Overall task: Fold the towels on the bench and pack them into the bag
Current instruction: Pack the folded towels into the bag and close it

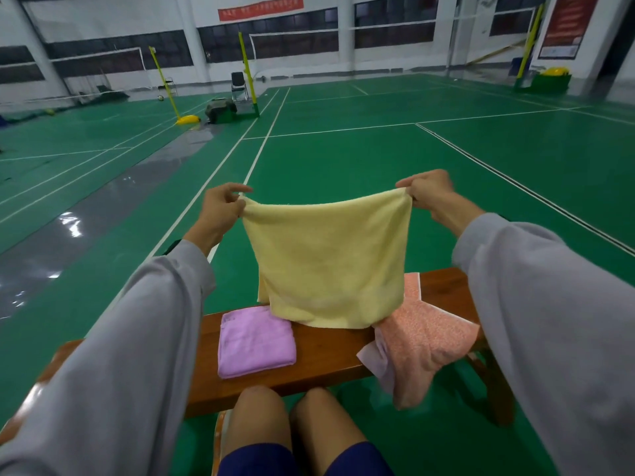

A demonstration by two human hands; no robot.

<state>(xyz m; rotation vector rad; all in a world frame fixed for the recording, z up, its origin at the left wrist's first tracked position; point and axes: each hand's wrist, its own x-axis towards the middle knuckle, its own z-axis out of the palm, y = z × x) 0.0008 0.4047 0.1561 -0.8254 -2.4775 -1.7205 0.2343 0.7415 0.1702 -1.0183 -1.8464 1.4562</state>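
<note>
A pale yellow towel (328,259) hangs doubled over in the air above the wooden bench (326,352). My left hand (220,211) pinches its upper left corner and my right hand (429,192) pinches its upper right corner, stretching the top edge between them. Its lower edge just reaches the bench top. A folded purple towel (256,341) lies flat on the bench at the left. A pink-orange towel (422,334) lies unfolded at the right and droops over the bench's near edge. No bag is in view.
My bare knees (295,420) are close to the bench's near edge. Beyond the bench stretches a green badminton court floor (378,156) with white lines. Yellow net posts (245,73), a chair (238,85) and a dark bag-like heap (220,109) stand far off.
</note>
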